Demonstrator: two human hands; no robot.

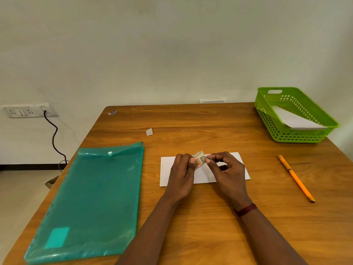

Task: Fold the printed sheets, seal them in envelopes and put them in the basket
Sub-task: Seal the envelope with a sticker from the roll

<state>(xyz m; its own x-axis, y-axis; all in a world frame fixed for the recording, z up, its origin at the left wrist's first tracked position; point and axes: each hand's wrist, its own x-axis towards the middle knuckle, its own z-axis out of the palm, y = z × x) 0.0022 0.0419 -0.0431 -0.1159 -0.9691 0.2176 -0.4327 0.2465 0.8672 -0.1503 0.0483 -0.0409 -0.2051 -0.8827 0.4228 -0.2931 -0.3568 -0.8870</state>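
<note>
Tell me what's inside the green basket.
The green basket holds white envelopes, stacked flat and slanted toward its near right corner. How many there are, and whether anything lies beneath them, is hidden by the top one and the basket wall.

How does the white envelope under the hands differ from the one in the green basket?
The envelope on the table lies flat on the wood, partly covered by both hands; the envelope in the basket leans tilted inside the green basket, untouched. The table one sits near the middle of the table, the basket one at the far right corner. The left hand and right hand hold a small stamp roll above the table one. Both are plain white.
</note>
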